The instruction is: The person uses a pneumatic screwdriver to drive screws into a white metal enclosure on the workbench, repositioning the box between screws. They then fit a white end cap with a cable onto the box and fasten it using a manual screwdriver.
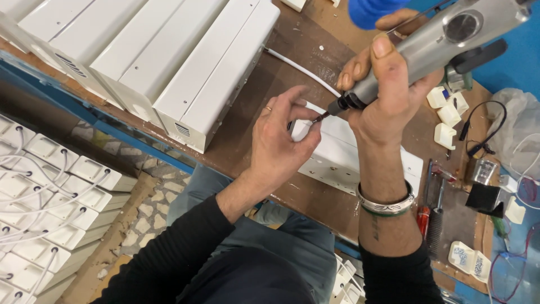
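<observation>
Right hand (388, 95) clamped around grey electric screwdriver (427, 45), left hand (278, 141) pinching at its tip over white socket box (349, 155) — fingertips close, risking a slipped bit nicking skin.

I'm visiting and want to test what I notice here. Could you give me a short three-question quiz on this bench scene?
1. True or false: the right hand grips a grey power screwdriver.
2. What does the left hand do? A) rests flat on the bench B) pinches near the driver's tip, above the white box C) holds the cable
3. Fill in: the stacked white casings lie on the person's ___ side.

Key
1. True.
2. B; whether a screw is between the fingers is too small to tell.
3. Left.
</observation>
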